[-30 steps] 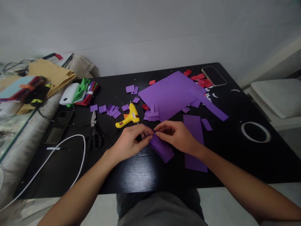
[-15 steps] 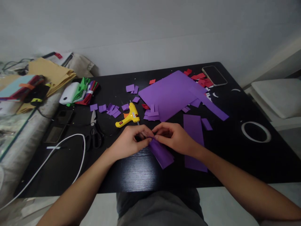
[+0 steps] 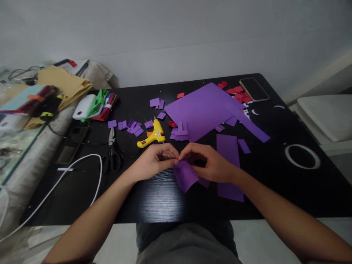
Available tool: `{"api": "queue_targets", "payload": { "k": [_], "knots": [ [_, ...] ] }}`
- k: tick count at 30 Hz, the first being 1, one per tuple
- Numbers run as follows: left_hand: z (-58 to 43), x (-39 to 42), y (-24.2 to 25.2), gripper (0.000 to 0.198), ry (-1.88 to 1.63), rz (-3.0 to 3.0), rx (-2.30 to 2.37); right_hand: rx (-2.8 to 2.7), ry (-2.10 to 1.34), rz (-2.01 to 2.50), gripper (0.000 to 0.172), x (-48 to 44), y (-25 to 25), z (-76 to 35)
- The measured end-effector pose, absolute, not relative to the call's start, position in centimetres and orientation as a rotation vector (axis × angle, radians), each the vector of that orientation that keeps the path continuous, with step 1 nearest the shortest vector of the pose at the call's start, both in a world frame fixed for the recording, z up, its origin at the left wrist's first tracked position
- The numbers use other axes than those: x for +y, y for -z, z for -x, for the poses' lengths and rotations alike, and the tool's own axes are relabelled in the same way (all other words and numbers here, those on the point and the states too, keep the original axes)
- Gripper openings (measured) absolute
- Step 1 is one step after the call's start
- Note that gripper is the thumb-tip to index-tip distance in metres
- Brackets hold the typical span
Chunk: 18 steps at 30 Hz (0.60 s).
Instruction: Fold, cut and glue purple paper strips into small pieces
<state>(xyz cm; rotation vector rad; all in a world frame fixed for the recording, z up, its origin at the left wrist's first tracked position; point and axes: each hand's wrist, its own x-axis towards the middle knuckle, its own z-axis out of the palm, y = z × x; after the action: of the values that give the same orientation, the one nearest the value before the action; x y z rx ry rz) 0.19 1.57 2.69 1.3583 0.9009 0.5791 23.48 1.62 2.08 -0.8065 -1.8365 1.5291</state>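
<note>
Between my fingertips is a folded piece of purple paper (image 3: 186, 176), its loose flaps hanging toward me over the table. My left hand (image 3: 156, 161) pinches its upper edge between thumb and fingers. Close beside it, my right hand (image 3: 210, 161) grips the same paper near the fold, the thumb partly behind a flap. Just beyond my left hand lies a yellow glue gun (image 3: 154, 136). A purple paper strip (image 3: 228, 154) lies flat by my right wrist, partly under the forearm.
A large purple sheet (image 3: 203, 110) and small purple pieces (image 3: 134, 127) lie across the back. Black-handled scissors (image 3: 112, 157) and a white cable (image 3: 97, 183) are at left. A phone (image 3: 254, 89), red scraps (image 3: 242, 96) and a white tape ring (image 3: 302, 156) are at right.
The folded purple paper has opened out, its flaps now spreading apart. My right thumb has slipped down behind the front flap. The view has shifted slightly.
</note>
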Motion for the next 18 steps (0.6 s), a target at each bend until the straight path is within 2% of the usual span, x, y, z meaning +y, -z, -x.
{"api": "queue_targets", "payload": {
  "k": [5, 18],
  "knots": [
    [-0.26, 1.54, -2.68, 0.012, -0.572, -1.332, 0.847, -1.955, -1.454, 0.699, 0.029, 1.81, -2.04, -23.88],
    [-0.09, 1.34, -2.76, 0.018, -0.492, -1.347, 0.778, -2.028, -1.617, 0.785, 0.020, 1.80, -1.90, -24.16]
  ]
}}
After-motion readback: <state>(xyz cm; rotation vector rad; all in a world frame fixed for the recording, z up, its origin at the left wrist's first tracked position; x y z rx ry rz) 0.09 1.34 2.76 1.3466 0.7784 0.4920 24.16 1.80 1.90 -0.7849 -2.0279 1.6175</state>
